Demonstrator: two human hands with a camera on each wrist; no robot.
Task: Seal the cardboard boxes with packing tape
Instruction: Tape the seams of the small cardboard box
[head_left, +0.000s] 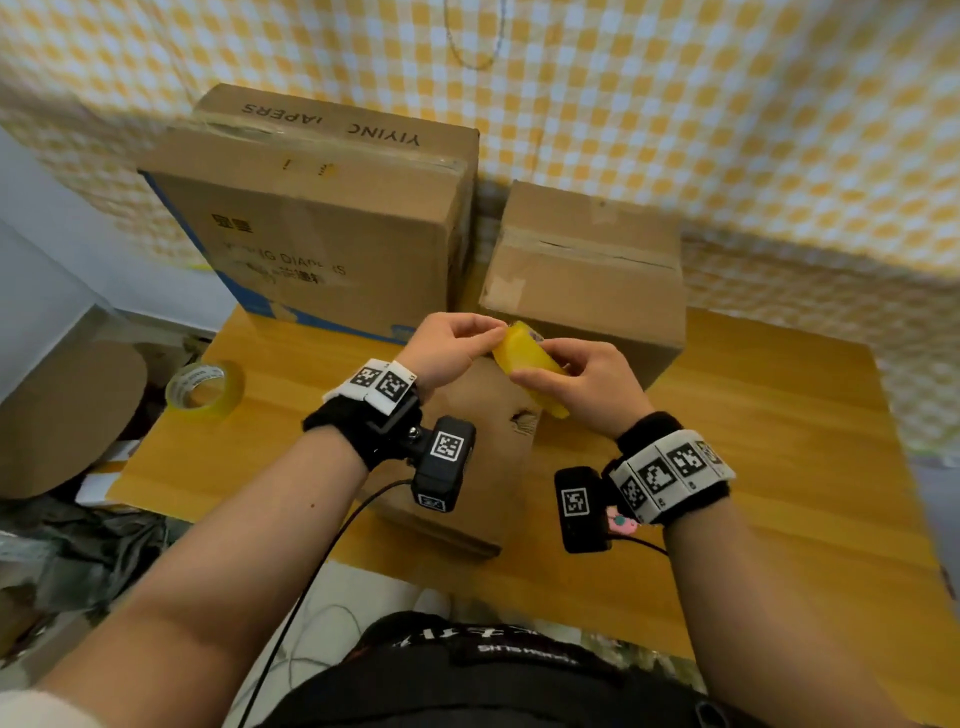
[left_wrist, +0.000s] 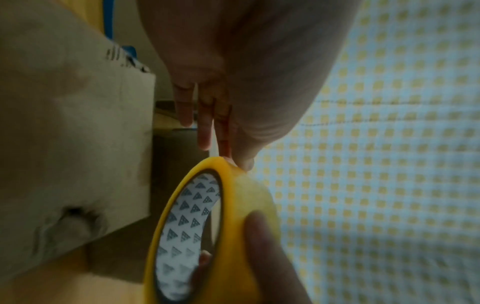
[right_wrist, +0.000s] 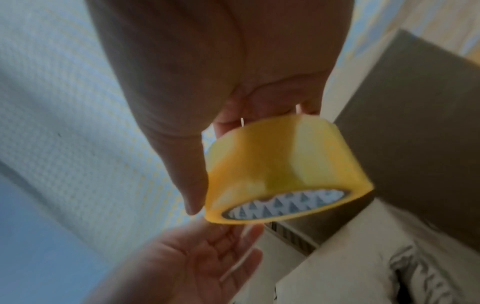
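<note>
A yellow packing tape roll (head_left: 524, 364) is held in the air between both hands, above a small cardboard box (head_left: 483, 457) with a torn hole in its top. My right hand (head_left: 537, 361) grips the roll, thumb on the outer face. My left hand (head_left: 493, 332) pinches at the roll's upper rim with thumb and fingertips. In the left wrist view the roll (left_wrist: 246, 205) stands on edge with my left hand (left_wrist: 233, 159) at its top. The right wrist view shows the roll (right_wrist: 280, 164) side on. A loose tape end is not discernible.
A large printed cardboard box (head_left: 322, 223) stands at the back left and a medium box (head_left: 587, 270) at the back right, both against the checked wall. A second, clear tape roll (head_left: 205, 389) lies near the left edge of the wooden table (head_left: 753, 441). Clutter sits on the floor at the left.
</note>
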